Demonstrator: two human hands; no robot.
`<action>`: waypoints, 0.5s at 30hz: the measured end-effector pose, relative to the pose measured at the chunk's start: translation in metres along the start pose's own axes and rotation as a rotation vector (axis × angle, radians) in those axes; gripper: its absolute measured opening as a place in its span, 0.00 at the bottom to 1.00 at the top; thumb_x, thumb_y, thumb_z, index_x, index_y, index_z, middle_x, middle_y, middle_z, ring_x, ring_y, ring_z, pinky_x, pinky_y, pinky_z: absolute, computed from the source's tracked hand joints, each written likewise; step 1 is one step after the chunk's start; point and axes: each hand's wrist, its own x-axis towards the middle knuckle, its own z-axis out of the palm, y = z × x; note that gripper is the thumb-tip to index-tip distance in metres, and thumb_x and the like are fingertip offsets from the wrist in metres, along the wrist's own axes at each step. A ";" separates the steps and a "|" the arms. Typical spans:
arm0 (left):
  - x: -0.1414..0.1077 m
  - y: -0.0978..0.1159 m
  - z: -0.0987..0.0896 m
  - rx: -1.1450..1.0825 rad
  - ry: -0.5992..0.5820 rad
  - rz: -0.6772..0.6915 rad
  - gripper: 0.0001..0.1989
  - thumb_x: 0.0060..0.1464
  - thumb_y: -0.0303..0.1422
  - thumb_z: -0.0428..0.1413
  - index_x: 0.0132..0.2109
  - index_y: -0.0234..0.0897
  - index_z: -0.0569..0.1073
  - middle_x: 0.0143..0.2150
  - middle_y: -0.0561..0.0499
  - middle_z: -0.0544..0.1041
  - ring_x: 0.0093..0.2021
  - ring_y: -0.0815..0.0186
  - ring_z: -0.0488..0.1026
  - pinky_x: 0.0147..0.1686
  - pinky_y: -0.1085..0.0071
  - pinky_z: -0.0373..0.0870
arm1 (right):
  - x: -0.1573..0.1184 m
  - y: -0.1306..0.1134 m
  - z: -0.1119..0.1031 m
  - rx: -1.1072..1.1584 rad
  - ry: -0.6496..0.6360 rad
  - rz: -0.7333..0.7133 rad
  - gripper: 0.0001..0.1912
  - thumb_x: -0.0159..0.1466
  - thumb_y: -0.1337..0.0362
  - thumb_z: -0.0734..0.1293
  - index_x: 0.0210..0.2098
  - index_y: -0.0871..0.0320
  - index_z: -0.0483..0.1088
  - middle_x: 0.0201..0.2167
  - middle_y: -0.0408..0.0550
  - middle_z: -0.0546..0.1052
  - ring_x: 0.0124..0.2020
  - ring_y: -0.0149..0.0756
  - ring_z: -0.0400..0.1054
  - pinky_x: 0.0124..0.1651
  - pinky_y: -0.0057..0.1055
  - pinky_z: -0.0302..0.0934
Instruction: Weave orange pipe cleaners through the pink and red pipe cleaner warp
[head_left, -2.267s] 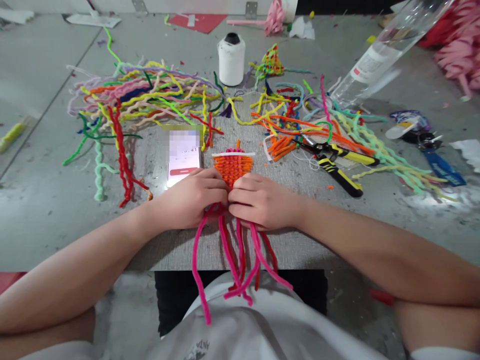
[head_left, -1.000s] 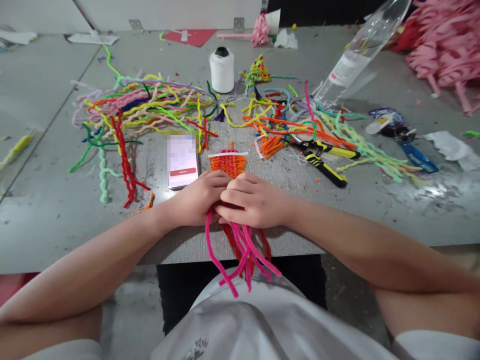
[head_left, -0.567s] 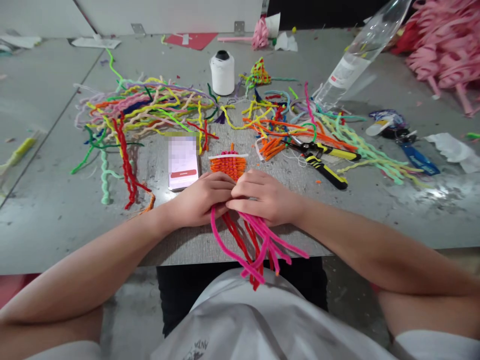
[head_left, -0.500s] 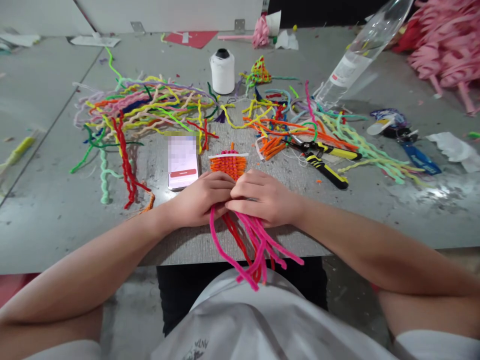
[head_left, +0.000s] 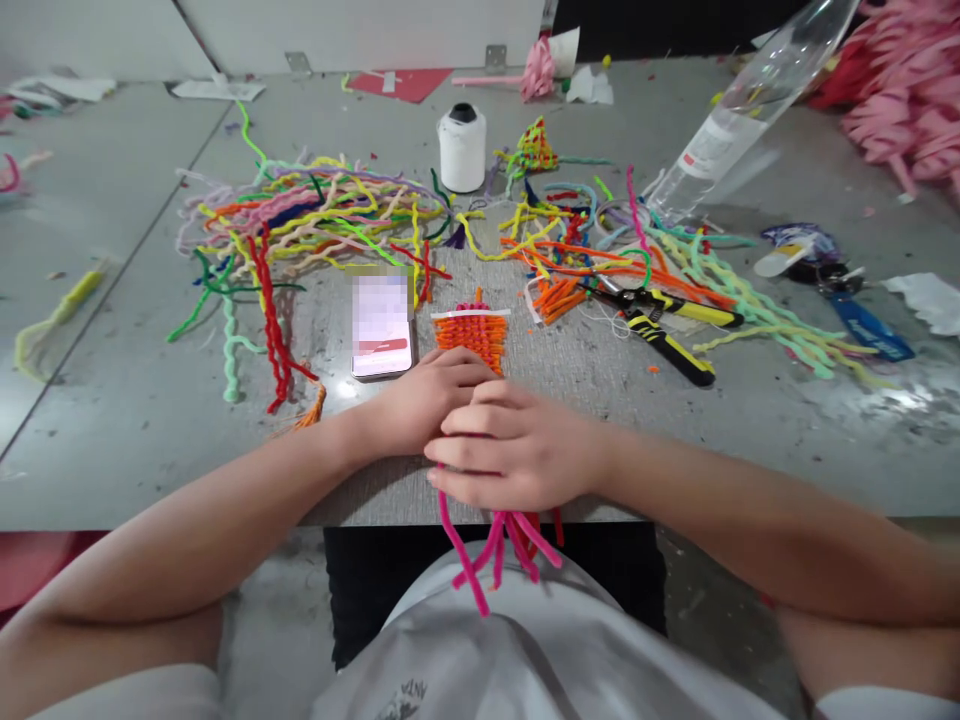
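A woven piece of orange and pink pipe cleaners (head_left: 471, 336) lies on the table in front of me, with a thin white strip across its far end. My left hand (head_left: 421, 402) is closed on its near part, which the fingers hide. Across the left fingers reaches my right hand (head_left: 521, 450), its fingers curled over the pink pipe cleaners (head_left: 455, 540). Their loose pink and red ends hang below it over the table edge. A phone (head_left: 382, 325) lies left of the woven piece. Yellow-and-black pliers (head_left: 667, 345) rest to the right.
A heap of coloured pipe cleaners (head_left: 300, 215) spreads at the back left. Behind the woven piece stands a white thread spool (head_left: 462, 155). A tilted clear bottle (head_left: 712, 150), mint strands (head_left: 757, 290) and keys with a blue strap (head_left: 862, 315) occupy the right. Pink paper-like bundles (head_left: 907, 100) lie beyond.
My right hand has moved nearer to me and over the left fingers, covering more of the pink strands. Their loose ends are bunched closer together. The view has shifted slightly left.
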 end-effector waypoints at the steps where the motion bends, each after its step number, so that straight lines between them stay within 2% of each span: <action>1: 0.001 0.001 -0.001 -0.005 -0.007 -0.002 0.13 0.65 0.40 0.60 0.54 0.42 0.78 0.56 0.47 0.79 0.58 0.54 0.71 0.61 0.52 0.67 | 0.000 -0.001 0.001 0.011 -0.002 -0.018 0.09 0.73 0.66 0.67 0.47 0.51 0.79 0.48 0.40 0.82 0.51 0.36 0.69 0.54 0.38 0.63; 3: 0.002 0.005 -0.002 -0.007 -0.012 -0.018 0.13 0.65 0.39 0.60 0.53 0.41 0.78 0.58 0.46 0.78 0.59 0.54 0.70 0.61 0.53 0.67 | 0.001 -0.004 0.004 0.026 0.004 -0.035 0.08 0.72 0.67 0.68 0.49 0.53 0.78 0.42 0.41 0.82 0.48 0.35 0.69 0.51 0.37 0.62; 6: 0.003 0.010 -0.003 0.011 -0.034 -0.079 0.12 0.65 0.38 0.59 0.53 0.41 0.78 0.59 0.46 0.77 0.60 0.53 0.68 0.61 0.53 0.66 | 0.002 -0.006 0.008 0.019 0.013 -0.027 0.04 0.71 0.69 0.68 0.41 0.56 0.77 0.32 0.40 0.79 0.40 0.33 0.68 0.46 0.36 0.61; 10: 0.001 0.011 0.002 0.077 -0.054 -0.090 0.16 0.63 0.40 0.61 0.55 0.41 0.78 0.60 0.45 0.76 0.60 0.50 0.67 0.60 0.51 0.67 | 0.002 -0.003 0.001 0.075 0.081 0.062 0.03 0.71 0.67 0.70 0.38 0.57 0.76 0.34 0.41 0.80 0.39 0.32 0.68 0.45 0.34 0.63; 13: -0.003 0.005 0.007 0.141 -0.021 -0.035 0.12 0.64 0.41 0.61 0.49 0.41 0.79 0.56 0.44 0.77 0.59 0.49 0.67 0.59 0.50 0.68 | 0.001 0.002 -0.007 0.190 0.144 0.213 0.07 0.71 0.62 0.70 0.38 0.60 0.76 0.35 0.46 0.81 0.41 0.34 0.69 0.46 0.33 0.66; 15: -0.005 0.002 0.006 0.140 0.009 0.016 0.10 0.65 0.40 0.59 0.46 0.40 0.79 0.53 0.44 0.78 0.59 0.49 0.68 0.58 0.50 0.69 | -0.002 0.007 -0.009 0.238 0.133 0.273 0.11 0.72 0.59 0.69 0.37 0.60 0.76 0.35 0.48 0.81 0.41 0.35 0.68 0.47 0.32 0.67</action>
